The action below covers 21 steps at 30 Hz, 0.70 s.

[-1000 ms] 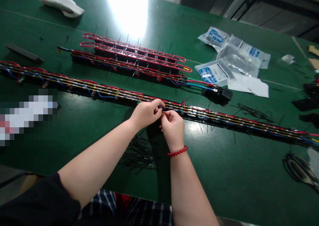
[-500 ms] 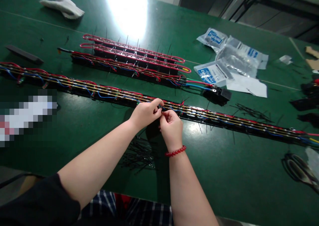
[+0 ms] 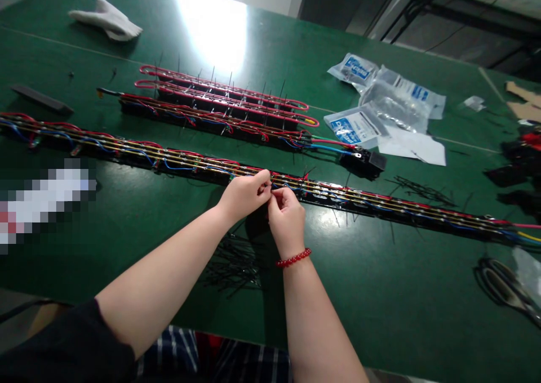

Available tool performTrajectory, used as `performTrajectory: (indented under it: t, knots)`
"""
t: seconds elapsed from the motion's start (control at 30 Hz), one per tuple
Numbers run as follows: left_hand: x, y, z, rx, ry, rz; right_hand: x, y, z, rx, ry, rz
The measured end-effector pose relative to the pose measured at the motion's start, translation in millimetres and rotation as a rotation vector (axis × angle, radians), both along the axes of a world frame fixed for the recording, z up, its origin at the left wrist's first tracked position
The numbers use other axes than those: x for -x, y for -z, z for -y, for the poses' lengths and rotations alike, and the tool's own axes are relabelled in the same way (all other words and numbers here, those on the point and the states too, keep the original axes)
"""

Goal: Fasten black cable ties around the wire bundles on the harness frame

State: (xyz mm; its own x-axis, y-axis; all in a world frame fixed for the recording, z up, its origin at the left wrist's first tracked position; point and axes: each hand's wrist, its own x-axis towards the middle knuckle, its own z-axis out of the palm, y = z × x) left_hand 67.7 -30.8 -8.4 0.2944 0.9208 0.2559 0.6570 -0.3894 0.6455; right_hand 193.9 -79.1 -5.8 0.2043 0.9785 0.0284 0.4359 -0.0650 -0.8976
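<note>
My left hand [image 3: 249, 194] reaches over the near side of a long black bar [image 3: 382, 205] carrying red, blue and gold-coloured wires. Its fingers are closed, thumb and forefinger pinched together. Right beside it, my right hand [image 3: 287, 211], wearing a red bead bracelet [image 3: 293, 258], is also in a pinch. The two sets of fingertips nearly meet at the bar's front edge. What they grip is tiny and hidden by the fingers. Thin black cable ties [image 3: 236, 262] lie in a loose pile on the table below my hands, and several tie tails stick out from the bar.
Behind the bar lie shorter wired bars [image 3: 211, 115] with red loops and a black connector block [image 3: 367, 162]. Plastic bags [image 3: 393, 101] sit at the back right, scissors [image 3: 502, 284] at the near right. A white glove [image 3: 107, 19] and a dark strip [image 3: 42, 99] are on the left.
The view has shifted slightly, so everything sits a little differently in the picture. Both hands keep their pinch at the same place on the bar, with fingertips a touch closer together.
</note>
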Motion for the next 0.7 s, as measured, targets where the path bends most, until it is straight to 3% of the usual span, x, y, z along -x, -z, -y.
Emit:
performTrajectory:
  t: [0.7]
  knots:
    - [0.9, -4.6, 5.3, 0.027, -0.008, -0.026, -1.9, -1.4, -5.1, 0.010, 0.008, -0.034]
